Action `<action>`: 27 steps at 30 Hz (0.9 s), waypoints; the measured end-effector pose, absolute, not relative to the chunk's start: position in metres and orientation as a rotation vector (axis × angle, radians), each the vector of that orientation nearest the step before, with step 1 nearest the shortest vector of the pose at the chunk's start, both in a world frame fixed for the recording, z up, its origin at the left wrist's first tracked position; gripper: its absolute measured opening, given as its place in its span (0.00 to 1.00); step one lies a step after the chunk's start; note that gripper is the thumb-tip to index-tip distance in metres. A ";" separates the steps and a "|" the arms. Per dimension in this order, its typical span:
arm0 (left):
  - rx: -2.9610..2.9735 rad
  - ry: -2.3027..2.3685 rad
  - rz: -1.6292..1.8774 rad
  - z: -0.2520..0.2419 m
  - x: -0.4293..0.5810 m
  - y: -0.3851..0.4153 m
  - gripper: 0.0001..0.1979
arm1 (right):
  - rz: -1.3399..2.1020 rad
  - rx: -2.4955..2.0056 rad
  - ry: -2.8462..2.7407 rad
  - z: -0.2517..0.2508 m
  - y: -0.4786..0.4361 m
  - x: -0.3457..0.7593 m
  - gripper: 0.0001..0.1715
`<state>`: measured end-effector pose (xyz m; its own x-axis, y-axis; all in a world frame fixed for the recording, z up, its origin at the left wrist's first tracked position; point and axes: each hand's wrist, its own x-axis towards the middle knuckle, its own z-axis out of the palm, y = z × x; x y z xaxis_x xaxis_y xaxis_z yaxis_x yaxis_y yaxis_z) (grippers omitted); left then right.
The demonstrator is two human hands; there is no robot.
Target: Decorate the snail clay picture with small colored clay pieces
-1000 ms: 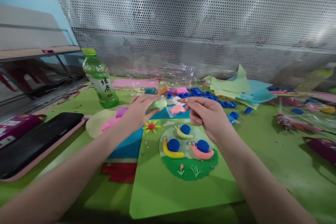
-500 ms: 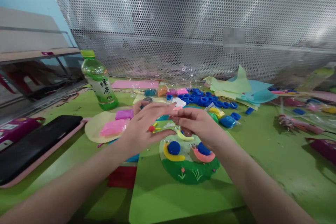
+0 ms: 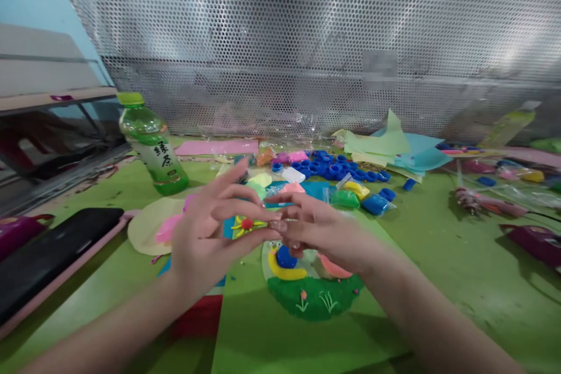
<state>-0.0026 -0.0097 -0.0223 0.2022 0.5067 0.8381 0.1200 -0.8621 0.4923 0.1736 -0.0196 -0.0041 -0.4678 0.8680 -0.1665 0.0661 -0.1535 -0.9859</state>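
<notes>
My left hand (image 3: 210, 231) and my right hand (image 3: 319, 222) meet at the fingertips above a clay picture. Thumb and finger of each are pinched together; whatever is between them is too small or hidden to name. My left hand's other fingers are raised and spread. Below lies the clay picture's dark green grass (image 3: 315, 298) with a small flower. On it sit a yellow clay snail (image 3: 284, 273) with a blue shell and a pink clay snail (image 3: 335, 267), partly covered by my right hand. A red and yellow clay sun (image 3: 247, 224) shows beyond my left fingers.
Behind are blue rings (image 3: 333, 169), bagged blue clay (image 3: 376, 204), bagged green clay (image 3: 344, 198) and coloured paper sheets (image 3: 412, 155). A green tea bottle (image 3: 153, 149) stands left, near a black phone-like slab (image 3: 65, 263). A perforated metal panel (image 3: 263, 47) closes the back.
Both hands have come lower and nearer, and the left fingers have drawn in to touch the right fingertips. The right hand now covers more of the pink snail. The view has shifted slightly.
</notes>
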 end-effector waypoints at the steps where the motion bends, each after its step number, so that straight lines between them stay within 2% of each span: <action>1: 2.124 0.578 1.752 -0.022 -0.002 -0.010 0.39 | 1.668 -1.083 -1.497 -0.005 -0.020 0.172 0.33; 4: 2.002 0.639 1.820 -0.022 0.000 -0.012 0.44 | 1.578 -1.078 -1.473 -0.010 -0.020 0.166 0.36; 9: 1.818 0.704 1.775 -0.020 -0.001 -0.014 0.46 | 1.467 -1.039 -1.460 -0.015 -0.019 0.160 0.33; 16: 1.743 0.764 1.728 -0.018 -0.003 -0.011 0.44 | 1.377 -0.979 -1.391 -0.008 -0.016 0.164 0.14; 18: 1.822 0.747 1.721 -0.018 -0.003 -0.011 0.41 | 1.312 -0.964 -1.417 -0.006 -0.017 0.166 0.12; 21: 1.909 0.822 1.663 -0.019 -0.005 -0.013 0.28 | 1.138 -0.924 -1.500 -0.007 -0.018 0.168 0.10; 23: 1.888 0.919 1.601 -0.019 -0.006 -0.013 0.21 | 0.924 -0.861 -1.615 -0.010 -0.019 0.168 0.12; 27: 1.837 0.978 1.535 -0.020 -0.006 -0.011 0.22 | 0.538 -0.701 -1.839 -0.014 -0.019 0.169 0.16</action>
